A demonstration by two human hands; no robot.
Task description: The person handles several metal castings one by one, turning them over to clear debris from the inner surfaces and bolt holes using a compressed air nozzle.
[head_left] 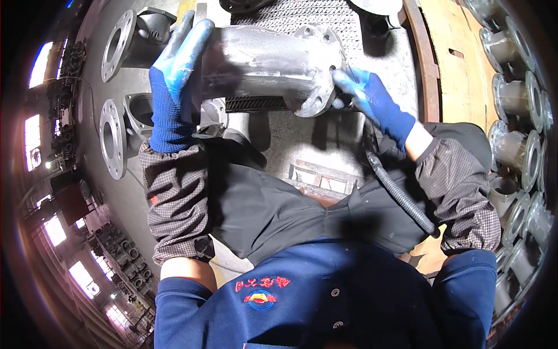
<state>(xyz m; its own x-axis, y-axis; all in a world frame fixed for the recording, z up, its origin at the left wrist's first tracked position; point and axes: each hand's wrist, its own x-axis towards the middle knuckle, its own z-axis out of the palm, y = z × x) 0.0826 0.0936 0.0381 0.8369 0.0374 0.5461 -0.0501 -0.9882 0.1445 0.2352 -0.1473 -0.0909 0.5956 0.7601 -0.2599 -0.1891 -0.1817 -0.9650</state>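
A grey metal flanged pipe [256,61] lies crosswise in front of me, a bolt-holed flange at its right end. My left hand [177,78], in a blue coated glove, grips the left end, its long fingers reaching up along the flange there. On the opposite side my right hand [372,96], gloved the same way, holds the lower right rim of the right flange. Its fingertips are partly hidden by that rim. Below this hand a grey corrugated hose [401,192] runs down over my right leg.
Several flanged pipe pieces [113,139] stand on the floor at left. More flanged pipes [514,154] are stacked at right, beside a wooden board [459,70] and a rusty metal bar [423,58]. Behind the pipe is a patterned metal grating [285,16]; a small metal frame [322,177] lies between my legs.
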